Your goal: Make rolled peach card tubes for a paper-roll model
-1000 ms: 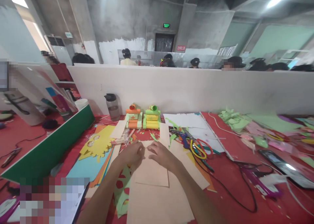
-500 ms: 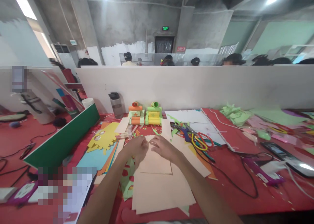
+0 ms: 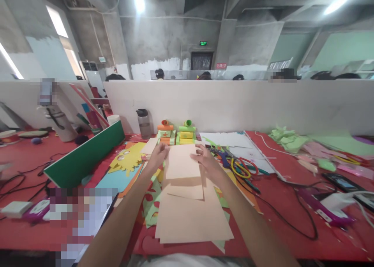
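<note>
Between my two hands, a small peach paper sheet [image 3: 182, 161] is raised at its far end. My left hand [image 3: 157, 158] pinches it near the far left corner, and my right hand [image 3: 206, 160] grips its right edge with bent fingers. Beneath it lies another small peach sheet [image 3: 187, 191], resting on larger peach sheets [image 3: 193, 224] that overlap unevenly. Just beyond stand two rolled-paper models, one orange and green [image 3: 165, 127], one green and yellow [image 3: 187, 128]. Green paper with red patches [image 3: 152, 208] shows beside my left forearm.
Scissors with yellow and red handles [image 3: 241, 169] lie right of my right hand. A green board [image 3: 87, 158] stands at the left, with yellow cut paper [image 3: 128, 158] beside it. A bottle [image 3: 143, 123] stands near the white partition [image 3: 233, 103]. A purple power strip [image 3: 327, 210] and cables lie far right.
My hands have moved apart, and the small peach sheet is now lifted between them, off the sheet below. The camera view has shifted slightly to the left.
</note>
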Demonstrator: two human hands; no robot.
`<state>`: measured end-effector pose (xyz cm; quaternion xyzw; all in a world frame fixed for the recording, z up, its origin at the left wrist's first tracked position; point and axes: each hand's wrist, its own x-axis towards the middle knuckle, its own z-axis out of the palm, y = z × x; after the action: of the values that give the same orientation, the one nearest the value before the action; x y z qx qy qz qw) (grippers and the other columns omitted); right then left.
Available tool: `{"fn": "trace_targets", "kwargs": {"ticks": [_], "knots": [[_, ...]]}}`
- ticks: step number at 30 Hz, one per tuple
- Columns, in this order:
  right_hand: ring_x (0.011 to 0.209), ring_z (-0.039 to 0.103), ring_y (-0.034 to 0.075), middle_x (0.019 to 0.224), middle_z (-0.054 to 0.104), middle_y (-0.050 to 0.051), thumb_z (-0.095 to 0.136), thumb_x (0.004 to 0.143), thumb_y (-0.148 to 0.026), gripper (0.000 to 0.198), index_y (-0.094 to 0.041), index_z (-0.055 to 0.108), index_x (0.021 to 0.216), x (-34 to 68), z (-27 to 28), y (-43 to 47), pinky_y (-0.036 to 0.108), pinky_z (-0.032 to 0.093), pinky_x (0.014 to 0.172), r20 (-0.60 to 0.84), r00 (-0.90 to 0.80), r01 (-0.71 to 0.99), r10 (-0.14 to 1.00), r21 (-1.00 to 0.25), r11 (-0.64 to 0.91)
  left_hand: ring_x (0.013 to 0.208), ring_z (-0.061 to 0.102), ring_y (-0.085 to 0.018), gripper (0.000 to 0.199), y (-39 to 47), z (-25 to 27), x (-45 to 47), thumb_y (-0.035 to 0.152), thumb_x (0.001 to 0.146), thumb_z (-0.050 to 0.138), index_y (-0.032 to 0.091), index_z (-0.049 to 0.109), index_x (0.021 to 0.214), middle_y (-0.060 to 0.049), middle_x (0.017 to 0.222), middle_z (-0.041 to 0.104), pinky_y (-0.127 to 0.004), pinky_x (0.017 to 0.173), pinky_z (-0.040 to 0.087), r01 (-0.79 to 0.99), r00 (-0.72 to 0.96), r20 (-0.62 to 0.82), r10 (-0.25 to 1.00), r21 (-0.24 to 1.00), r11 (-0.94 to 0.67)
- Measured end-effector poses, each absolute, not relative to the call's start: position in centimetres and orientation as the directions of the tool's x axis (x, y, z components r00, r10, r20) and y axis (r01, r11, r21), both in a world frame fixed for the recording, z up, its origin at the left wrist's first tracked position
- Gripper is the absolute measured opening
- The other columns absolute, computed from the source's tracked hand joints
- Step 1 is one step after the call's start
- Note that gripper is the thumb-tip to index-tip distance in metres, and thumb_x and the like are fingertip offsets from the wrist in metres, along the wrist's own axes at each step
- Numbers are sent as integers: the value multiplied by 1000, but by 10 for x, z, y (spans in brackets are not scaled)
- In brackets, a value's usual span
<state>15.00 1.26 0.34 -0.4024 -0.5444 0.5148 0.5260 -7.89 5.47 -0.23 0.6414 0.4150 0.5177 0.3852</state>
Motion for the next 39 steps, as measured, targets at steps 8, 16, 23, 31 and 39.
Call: {"fn": "trace_targets", "kwargs": {"ticks": [8, 16, 23, 31, 39], "knots": [[80, 68, 19, 95, 72, 5, 76, 69, -33, 44, -18, 63, 108, 160, -5, 27, 29, 54, 69, 173, -175, -147, 969, -978, 148, 39, 37, -6, 25, 46, 9, -70, 42, 86, 55, 23, 40, 93, 12, 49, 41, -15, 43, 31, -33, -13, 375, 927, 926, -375], [67, 66, 19, 80, 73, 4, 78, 65, -36, 41, -17, 66, 99, 166, -3, 36, 30, 53, 64, 283, 247, -241, 927, -908, 341, 62, 67, -14, 63, 34, 8, -64, 33, 87, 57, 21, 29, 142, 6, 67, 55, -27, 64, 55, 36, 424, 336, 841, 922, -386], [66, 67, 21, 80, 74, 5, 77, 65, -39, 32, -17, 68, 87, 169, -3, 37, 31, 52, 62, 251, 275, -237, 928, -918, 318, 89, 60, -15, 55, 27, 8, -72, 26, 83, 65, 27, 47, 135, -7, 116, 54, -33, 85, 55, 58, 675, 362, 642, 842, -536], [72, 65, 19, 81, 73, 2, 78, 65, -33, 25, -19, 71, 85, 169, -3, 40, 28, 50, 66, 321, 201, -154, 926, -923, 354, 76, 60, -16, 30, 33, 19, -66, 44, 86, 61, 16, 66, 79, -5, 83, 65, -26, 71, 50, 133, 457, 441, 772, 825, -550], [89, 67, 21, 104, 72, 6, 75, 69, -26, 23, -21, 70, 92, 162, 4, 28, 30, 54, 71, 412, -34, -158, 910, -902, 402, 65, 60, -13, 40, 47, 12, -70, 50, 67, 76, 17, 54, 66, 1, 65, 58, -22, 61, 48, -128, 81, 146, 986, 983, -135]]}}
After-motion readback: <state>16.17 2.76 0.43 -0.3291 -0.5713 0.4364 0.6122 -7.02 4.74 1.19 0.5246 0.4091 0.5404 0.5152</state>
